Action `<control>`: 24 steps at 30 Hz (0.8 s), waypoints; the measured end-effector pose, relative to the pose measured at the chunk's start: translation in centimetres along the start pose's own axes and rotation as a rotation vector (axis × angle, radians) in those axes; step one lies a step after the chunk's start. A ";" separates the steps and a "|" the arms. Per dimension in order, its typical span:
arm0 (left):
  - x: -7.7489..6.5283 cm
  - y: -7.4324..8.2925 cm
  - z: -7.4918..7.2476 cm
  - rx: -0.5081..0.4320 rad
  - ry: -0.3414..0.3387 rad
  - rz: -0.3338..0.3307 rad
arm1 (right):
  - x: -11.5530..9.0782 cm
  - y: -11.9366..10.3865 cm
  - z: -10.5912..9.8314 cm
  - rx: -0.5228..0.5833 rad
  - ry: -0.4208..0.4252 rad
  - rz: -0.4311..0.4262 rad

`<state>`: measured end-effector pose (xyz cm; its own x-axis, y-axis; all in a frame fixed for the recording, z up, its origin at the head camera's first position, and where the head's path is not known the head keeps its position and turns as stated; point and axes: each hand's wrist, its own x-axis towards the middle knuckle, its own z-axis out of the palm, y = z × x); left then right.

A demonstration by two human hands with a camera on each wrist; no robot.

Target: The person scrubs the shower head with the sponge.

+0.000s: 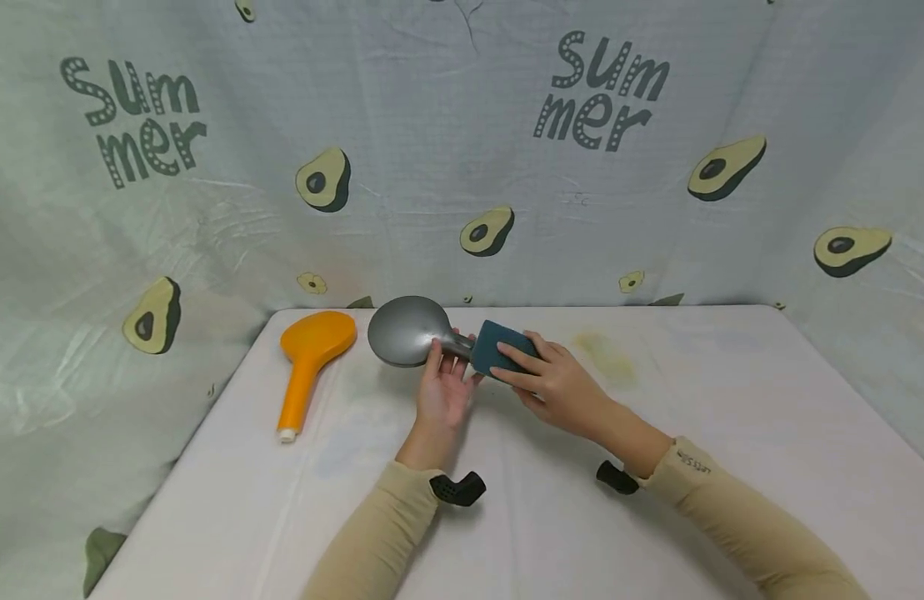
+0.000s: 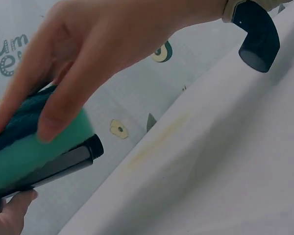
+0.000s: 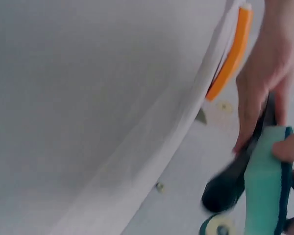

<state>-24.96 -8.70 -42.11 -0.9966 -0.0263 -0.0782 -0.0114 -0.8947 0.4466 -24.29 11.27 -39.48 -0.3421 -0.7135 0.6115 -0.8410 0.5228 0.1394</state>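
A grey shower head [image 1: 407, 331] is held above the table, its round head to the left and its handle to the right. My left hand [image 1: 442, 404] grips it by the neck from below, thumb at the edge of the head. My right hand [image 1: 565, 390] holds a sponge [image 1: 494, 350], dark blue on one face and green on the other, against the handle. In the left wrist view, the green side [image 2: 66, 139] lies along the handle [image 2: 71, 161], whose threaded end sticks out past it. The sponge hides most of the handle in the head view.
An orange shower head [image 1: 319, 335] with a white end lies on the table, left of my hands. The table [image 1: 701, 400] has a white cover with a yellowish stain. Behind it hangs a curtain [image 1: 417, 150] printed with avocados. Each wrist carries a black camera mount [image 1: 459, 489].
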 end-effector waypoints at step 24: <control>-0.5 -1.6 0.2 -0.018 0.048 -0.067 | 0.9 -1.1 1.0 -0.056 0.001 -0.116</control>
<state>-24.44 -7.20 -42.59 -0.9886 0.0130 -0.1500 -0.0760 -0.9029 0.4231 -24.09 9.63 -39.89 -0.2435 -0.7703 0.5893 -0.8502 0.4619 0.2524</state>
